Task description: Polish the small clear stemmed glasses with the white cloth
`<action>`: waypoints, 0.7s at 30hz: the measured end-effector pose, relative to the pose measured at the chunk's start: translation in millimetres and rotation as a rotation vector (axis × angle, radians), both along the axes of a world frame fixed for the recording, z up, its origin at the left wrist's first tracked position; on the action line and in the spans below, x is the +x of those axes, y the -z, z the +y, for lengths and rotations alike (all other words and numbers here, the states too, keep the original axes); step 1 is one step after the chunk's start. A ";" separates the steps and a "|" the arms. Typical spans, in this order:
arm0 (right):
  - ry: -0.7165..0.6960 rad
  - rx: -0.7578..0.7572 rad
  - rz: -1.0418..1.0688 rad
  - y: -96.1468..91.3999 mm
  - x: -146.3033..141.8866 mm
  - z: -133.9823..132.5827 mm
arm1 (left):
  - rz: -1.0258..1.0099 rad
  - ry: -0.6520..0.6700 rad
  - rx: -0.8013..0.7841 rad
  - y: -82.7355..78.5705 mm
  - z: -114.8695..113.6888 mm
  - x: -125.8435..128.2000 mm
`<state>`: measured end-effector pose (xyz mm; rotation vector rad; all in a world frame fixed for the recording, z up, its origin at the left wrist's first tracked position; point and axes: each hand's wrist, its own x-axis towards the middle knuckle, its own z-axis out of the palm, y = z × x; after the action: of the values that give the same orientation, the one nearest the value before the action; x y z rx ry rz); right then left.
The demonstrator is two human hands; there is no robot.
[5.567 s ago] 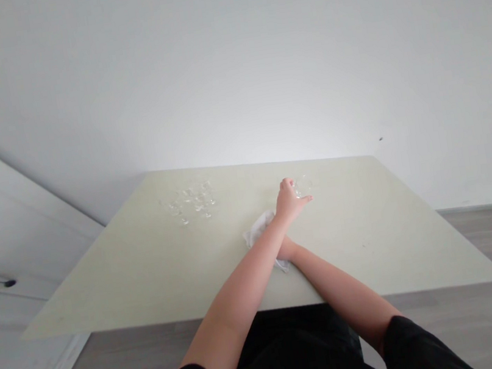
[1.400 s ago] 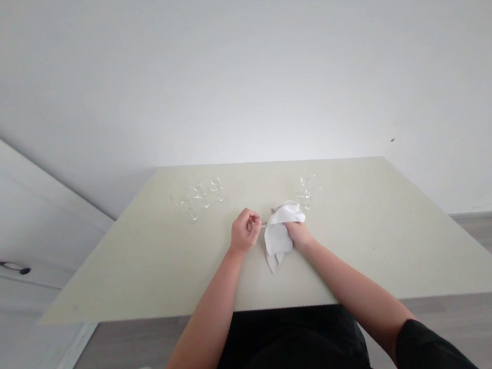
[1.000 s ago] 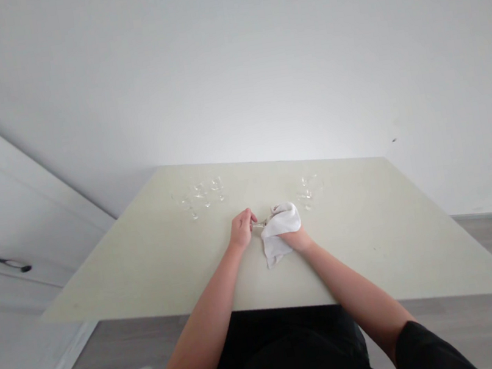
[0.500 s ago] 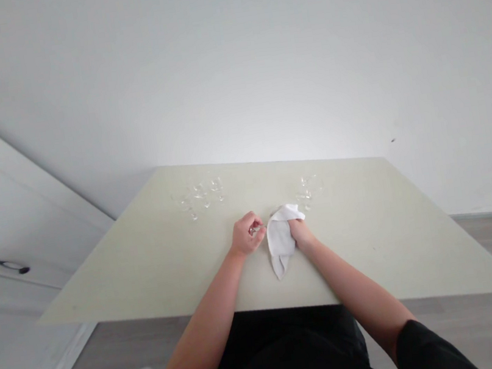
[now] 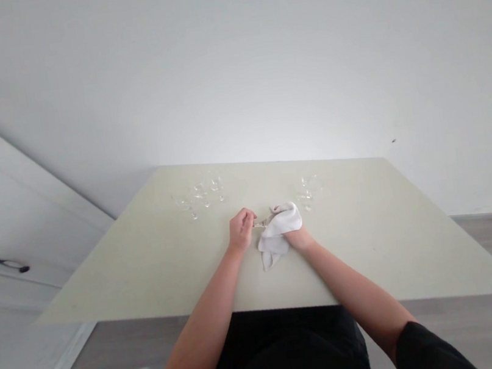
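Over the near middle of the pale bench, the left hand is closed in a pinch on the base end of a small stemmed glass. The right hand is wrapped shut around a white cloth that covers the glass's bowl. The glass lies roughly level, its long axis running left to right between the hands, bowl toward the right. It looks light, thin, smooth and easily broken, so a gentle grip at the base and a padded one around the bowl seems soundest. The cloth is soft and limp, one corner hanging toward the bench. Clear glasses stand farther back in a left cluster and a right cluster.
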<state>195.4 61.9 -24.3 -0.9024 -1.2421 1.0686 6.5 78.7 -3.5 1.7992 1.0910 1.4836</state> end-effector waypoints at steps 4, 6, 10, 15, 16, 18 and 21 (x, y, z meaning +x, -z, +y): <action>-0.007 -0.140 0.031 -1.0 -3.5 -0.2 | 0.162 0.033 0.266 -4.0 -11.7 -3.9; -0.008 -0.134 -0.029 -1.6 -2.6 -1.2 | 0.216 0.058 0.263 -4.0 -13.8 -4.0; -0.006 -0.024 -0.141 -4.0 1.9 -4.0 | 0.100 0.034 0.009 -0.2 -4.7 -0.4; -0.040 0.081 -0.208 -4.6 1.7 -3.6 | -0.140 0.068 -0.311 1.7 8.5 2.8; -0.019 0.089 -0.200 -3.8 1.0 -2.5 | -0.139 0.065 -0.265 1.0 7.6 2.1; 0.032 0.070 -0.158 -1.3 0.1 0.3 | -0.084 0.046 -0.086 -0.8 2.0 -0.4; 0.049 -0.012 -0.118 3.9 0.7 3.7 | 0.097 0.057 0.159 -3.1 -9.0 -3.8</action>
<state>196.1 65.6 -28.2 -1.0122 -1.3053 0.9970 2.7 69.7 -0.4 2.0125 0.9825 1.4997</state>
